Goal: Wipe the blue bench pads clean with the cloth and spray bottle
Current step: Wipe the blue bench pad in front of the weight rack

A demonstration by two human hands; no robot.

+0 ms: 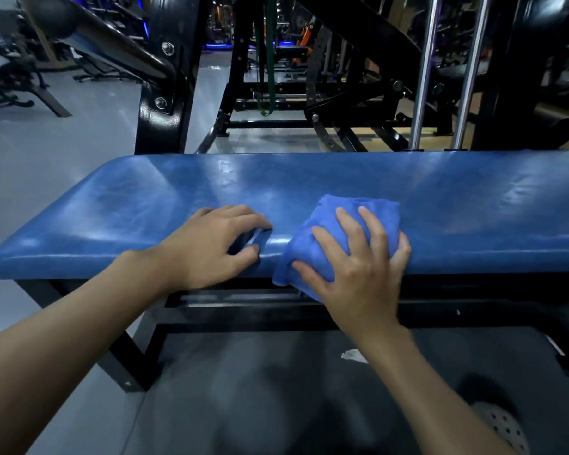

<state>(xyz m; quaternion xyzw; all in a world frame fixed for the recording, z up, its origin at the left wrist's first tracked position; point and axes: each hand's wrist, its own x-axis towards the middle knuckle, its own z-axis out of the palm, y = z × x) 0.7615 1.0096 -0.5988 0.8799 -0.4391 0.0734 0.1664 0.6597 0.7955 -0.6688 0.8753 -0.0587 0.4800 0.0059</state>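
Our R hand (355, 257): fingers spread, bent over bunched blue cloth (342, 211), gripping it, pressing it on near edge of blue bench pad (457, 198); cloth's lower part hangs over edge. Our L hand (211, 247) just left of cloth, not touching it: fingers curled, nothing held, tips on pad edge. Pad sits on black frame (243, 310). Behind: chrome rods (424, 77), green band (268, 60), grey floor (46, 159).
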